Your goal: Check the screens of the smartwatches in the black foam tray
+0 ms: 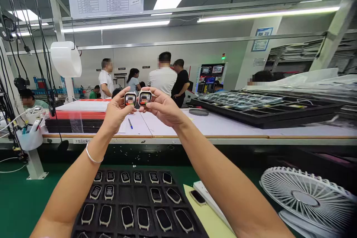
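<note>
Both arms reach forward, holding two smartwatch bodies side by side above the bench. My left hand (118, 109) pinches one smartwatch (130, 99) between thumb and fingers. The other smartwatch (144, 98) is gripped the same way by my right hand (163, 107). Both screens are lit with a coloured picture and face me; neither watch has a strap. Below my arms lies a black foam tray (129, 195) with rows of strapless watches, some showing white text and others dark. Two pockets in its second row hold no watch. One more dark watch (198, 197) rests on yellow paper (202, 214) beside the tray.
A white fan (306, 197) stands at the lower right. On the raised white shelf (164, 124) are a blue pen (130, 123), red and black stacked trays (75, 121) and a large black tray (262, 119). Cables (41, 37) hang at left. Several people stand beyond.
</note>
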Demonstrator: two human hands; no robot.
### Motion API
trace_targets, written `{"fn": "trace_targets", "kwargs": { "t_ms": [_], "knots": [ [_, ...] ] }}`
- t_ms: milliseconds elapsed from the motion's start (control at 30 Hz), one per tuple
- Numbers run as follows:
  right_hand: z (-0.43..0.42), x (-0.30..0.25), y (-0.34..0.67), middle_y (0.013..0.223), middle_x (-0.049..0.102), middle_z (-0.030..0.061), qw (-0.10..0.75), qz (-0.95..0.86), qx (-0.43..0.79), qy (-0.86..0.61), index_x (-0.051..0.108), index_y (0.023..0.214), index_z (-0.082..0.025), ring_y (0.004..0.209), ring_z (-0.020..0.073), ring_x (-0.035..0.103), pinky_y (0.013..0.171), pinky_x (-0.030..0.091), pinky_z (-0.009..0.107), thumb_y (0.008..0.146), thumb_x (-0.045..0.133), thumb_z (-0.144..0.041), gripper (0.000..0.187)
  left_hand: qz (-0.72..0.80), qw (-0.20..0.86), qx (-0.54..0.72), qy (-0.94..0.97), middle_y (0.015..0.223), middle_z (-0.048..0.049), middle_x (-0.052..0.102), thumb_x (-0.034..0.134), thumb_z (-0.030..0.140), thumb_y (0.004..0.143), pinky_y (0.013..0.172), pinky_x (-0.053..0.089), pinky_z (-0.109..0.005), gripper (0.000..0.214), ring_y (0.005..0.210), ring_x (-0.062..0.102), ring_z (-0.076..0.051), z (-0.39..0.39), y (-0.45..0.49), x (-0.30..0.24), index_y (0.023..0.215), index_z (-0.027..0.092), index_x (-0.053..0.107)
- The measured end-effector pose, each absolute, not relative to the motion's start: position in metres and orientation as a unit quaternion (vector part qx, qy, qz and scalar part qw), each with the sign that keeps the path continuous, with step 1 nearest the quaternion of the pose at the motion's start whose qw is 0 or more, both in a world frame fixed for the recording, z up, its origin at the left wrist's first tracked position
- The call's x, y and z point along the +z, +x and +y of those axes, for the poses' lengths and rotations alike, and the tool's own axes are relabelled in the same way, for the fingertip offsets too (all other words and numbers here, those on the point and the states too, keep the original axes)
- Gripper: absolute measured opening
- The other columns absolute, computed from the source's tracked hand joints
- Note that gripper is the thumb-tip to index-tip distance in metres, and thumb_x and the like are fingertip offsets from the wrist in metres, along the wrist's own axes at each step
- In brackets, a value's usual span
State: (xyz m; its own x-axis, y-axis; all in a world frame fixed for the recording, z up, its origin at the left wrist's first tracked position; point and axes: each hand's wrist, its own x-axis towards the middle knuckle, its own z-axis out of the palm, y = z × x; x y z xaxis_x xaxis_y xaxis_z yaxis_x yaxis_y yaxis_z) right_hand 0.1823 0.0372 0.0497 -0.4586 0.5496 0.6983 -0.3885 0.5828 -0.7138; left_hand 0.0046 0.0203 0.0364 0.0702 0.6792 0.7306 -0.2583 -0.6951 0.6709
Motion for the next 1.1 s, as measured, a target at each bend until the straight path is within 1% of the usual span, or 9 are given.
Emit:
{"fn": "trace_targets", "kwargs": {
  "t_ms": [167, 300, 400, 533, 633, 800, 900, 1000, 1100],
  "knots": [
    [0.03, 0.021, 0.185, 0.092, 0.065, 0.0013, 0.522, -0.71, 0.469, -0.062, 0.052, 0.118, -0.02, 0.073, 0.0161, 0.066, 0.07, 0.054, 0.03, 0.074, 0.079, -0.025, 0.052, 0.182, 0.372, 0.656, 0.631, 0.093, -0.0037, 0.066, 0.077, 0.02, 0.067, 0.063, 0.053, -0.023, 0.068, 0.066, 0.063, -0.011, 0.011, 0.006, 0.01, 0.13, 0.019, 0.054],
    [0.023, -0.037, 0.184, 0.088, 0.064, 0.0003, 0.508, -0.681, 0.521, -0.081, 0.051, 0.12, -0.021, 0.075, 0.0147, 0.066, 0.071, 0.054, 0.028, 0.078, 0.075, -0.02, 0.048, 0.232, 0.429, 0.628, 0.606, 0.09, -0.0027, 0.064, 0.078, 0.019, 0.066, 0.067, 0.054, -0.023, 0.068, 0.069, 0.063, -0.012, -0.003, 0.004, -0.042, 0.129, 0.019, 0.055],
    [0.016, -0.089, 0.181, 0.087, 0.064, 0.0009, 0.491, -0.649, 0.571, -0.112, 0.051, 0.12, -0.02, 0.074, 0.0144, 0.066, 0.07, 0.053, 0.027, 0.079, 0.07, -0.017, 0.045, 0.288, 0.471, 0.6, 0.579, 0.092, -0.0043, 0.064, 0.077, 0.02, 0.068, 0.067, 0.055, -0.023, 0.067, 0.07, 0.064, -0.013, -0.015, -0.001, -0.087, 0.131, 0.017, 0.053],
    [0.005, -0.147, 0.177, 0.089, 0.065, 0.0022, 0.473, -0.606, 0.621, -0.15, 0.051, 0.122, -0.019, 0.076, 0.0153, 0.066, 0.071, 0.052, 0.029, 0.08, 0.068, -0.017, 0.045, 0.35, 0.52, 0.556, 0.546, 0.101, -0.0067, 0.064, 0.075, 0.02, 0.07, 0.066, 0.054, -0.022, 0.064, 0.07, 0.064, -0.012, -0.029, -0.009, -0.134, 0.13, 0.017, 0.053],
    [-0.004, -0.176, 0.175, 0.089, 0.065, 0.0024, 0.456, -0.582, 0.652, -0.167, 0.052, 0.122, -0.019, 0.076, 0.0156, 0.066, 0.072, 0.052, 0.03, 0.082, 0.068, -0.019, 0.043, 0.378, 0.544, 0.533, 0.526, 0.102, -0.0072, 0.065, 0.076, 0.023, 0.07, 0.063, 0.054, -0.021, 0.061, 0.068, 0.064, -0.012, -0.037, -0.013, -0.159, 0.126, 0.016, 0.055],
    [-0.011, -0.2, 0.174, 0.085, 0.066, 0.0013, 0.432, -0.545, 0.693, -0.19, 0.054, 0.119, -0.019, 0.071, 0.0158, 0.067, 0.069, 0.051, 0.03, 0.086, 0.069, -0.028, 0.037, 0.419, 0.548, 0.521, 0.503, 0.093, -0.0058, 0.065, 0.078, 0.029, 0.071, 0.056, 0.052, -0.021, 0.053, 0.061, 0.062, -0.011, -0.043, -0.014, -0.184, 0.118, 0.015, 0.058],
    [-0.012, -0.204, 0.174, 0.081, 0.066, 0.0007, 0.425, -0.538, 0.698, -0.205, 0.055, 0.118, -0.019, 0.069, 0.0162, 0.067, 0.069, 0.05, 0.03, 0.088, 0.069, -0.033, 0.036, 0.428, 0.55, 0.518, 0.496, 0.093, -0.0057, 0.064, 0.078, 0.031, 0.071, 0.053, 0.05, -0.02, 0.05, 0.059, 0.062, -0.01, -0.044, -0.014, -0.19, 0.115, 0.015, 0.059],
    [-0.013, -0.206, 0.175, 0.081, 0.066, 0.0006, 0.423, -0.539, 0.698, -0.208, 0.055, 0.119, -0.02, 0.07, 0.0162, 0.067, 0.07, 0.05, 0.03, 0.087, 0.068, -0.028, 0.035, 0.423, 0.561, 0.514, 0.492, 0.098, -0.0061, 0.064, 0.078, 0.031, 0.072, 0.057, 0.052, -0.021, 0.05, 0.062, 0.063, -0.011, -0.046, -0.014, -0.192, 0.116, 0.017, 0.059],
    [-0.014, -0.208, 0.175, 0.085, 0.066, 0.0006, 0.427, -0.526, 0.707, -0.205, 0.054, 0.119, -0.02, 0.071, 0.0156, 0.067, 0.071, 0.05, 0.03, 0.081, 0.068, -0.019, 0.04, 0.416, 0.569, 0.512, 0.491, 0.101, -0.0068, 0.064, 0.077, 0.029, 0.073, 0.062, 0.055, -0.023, 0.053, 0.066, 0.065, -0.013, -0.048, -0.015, -0.194, 0.121, 0.017, 0.057]
  ]
}}
